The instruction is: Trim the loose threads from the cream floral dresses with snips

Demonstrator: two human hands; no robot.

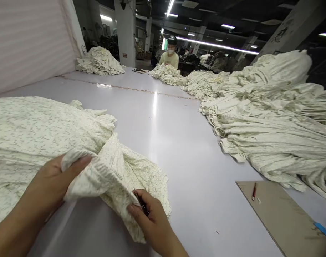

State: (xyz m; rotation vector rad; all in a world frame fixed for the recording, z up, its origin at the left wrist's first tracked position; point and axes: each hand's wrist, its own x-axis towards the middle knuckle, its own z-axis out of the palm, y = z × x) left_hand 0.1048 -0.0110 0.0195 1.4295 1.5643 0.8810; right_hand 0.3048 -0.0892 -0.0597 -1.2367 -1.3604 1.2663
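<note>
A cream garment with a small floral print (45, 139) lies spread over the left of a grey table (179, 150). My left hand (56, 182) is closed on a bunched fold of this garment, thumb on top. My right hand (149, 217) is closed on a small dark tool, likely thread snips (141, 203), whose tip touches the garment's lower edge. Both hands are at the table's near edge, about a hand's width apart.
A long heap of the same cream garments (275, 128) runs along the right side. A brown board (283, 214) with a red pen (254, 191) lies at the near right. Another pile (100, 61) sits far left. A person in a light top (169, 57) works at the far end.
</note>
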